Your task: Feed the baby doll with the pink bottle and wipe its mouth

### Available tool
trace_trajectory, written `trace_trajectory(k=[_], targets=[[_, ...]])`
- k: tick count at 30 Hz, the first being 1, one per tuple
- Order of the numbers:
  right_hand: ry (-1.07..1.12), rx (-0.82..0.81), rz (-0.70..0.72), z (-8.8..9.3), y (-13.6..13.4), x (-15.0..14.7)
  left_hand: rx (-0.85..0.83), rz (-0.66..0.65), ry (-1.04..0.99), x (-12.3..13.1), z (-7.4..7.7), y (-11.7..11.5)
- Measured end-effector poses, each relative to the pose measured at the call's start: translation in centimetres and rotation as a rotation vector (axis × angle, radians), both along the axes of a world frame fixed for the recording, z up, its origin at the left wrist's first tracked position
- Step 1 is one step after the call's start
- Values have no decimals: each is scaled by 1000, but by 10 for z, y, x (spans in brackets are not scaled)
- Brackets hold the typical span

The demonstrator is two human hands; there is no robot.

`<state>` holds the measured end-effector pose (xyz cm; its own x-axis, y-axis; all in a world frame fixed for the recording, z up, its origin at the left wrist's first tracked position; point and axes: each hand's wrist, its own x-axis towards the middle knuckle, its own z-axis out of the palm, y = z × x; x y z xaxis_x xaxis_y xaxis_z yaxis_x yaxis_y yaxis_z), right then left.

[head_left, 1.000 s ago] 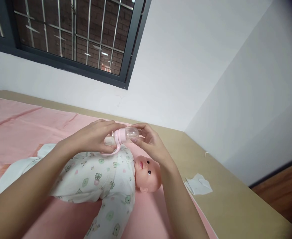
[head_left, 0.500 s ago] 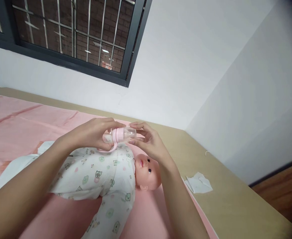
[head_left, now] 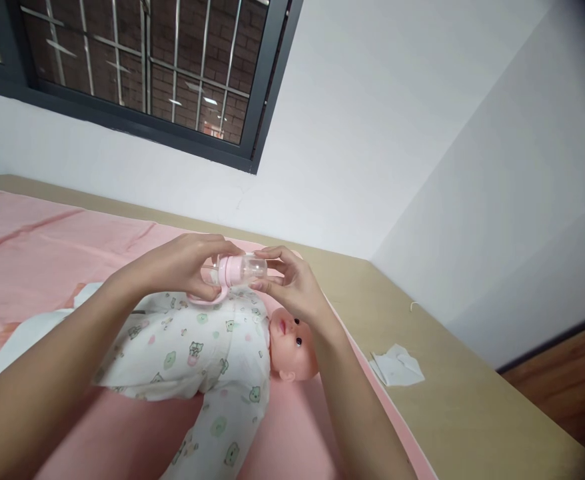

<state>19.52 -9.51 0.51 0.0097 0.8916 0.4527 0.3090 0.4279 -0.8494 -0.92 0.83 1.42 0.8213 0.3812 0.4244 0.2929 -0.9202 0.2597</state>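
A small baby bottle (head_left: pixel 232 271) with a pink collar, pink handles and a clear cap is held sideways above a baby doll (head_left: pixel 232 347). My left hand (head_left: pixel 182 263) grips the bottle's body. My right hand (head_left: pixel 292 283) pinches the clear cap end with its fingertips. The doll lies on its back in a white romper printed with little bears, its head (head_left: pixel 295 340) pointing right, just under my right wrist.
The doll rests on a pink sheet (head_left: pixel 47 233) over a tan surface (head_left: pixel 462 400). A white cloth (head_left: pixel 27 333) lies under the doll at left. A crumpled white tissue (head_left: pixel 397 367) sits at right. White walls and a barred window (head_left: pixel 142 67) stand behind.
Both hands and the bottle have shifted slightly left and up together. The grip on the bottle and cap looks the same.
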Motion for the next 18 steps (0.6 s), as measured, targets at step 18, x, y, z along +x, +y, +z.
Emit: trace_trajectory(k=[18], targets=[[-20, -1, -52, -3, 1, -5, -2, 6, 5, 0, -2, 4]])
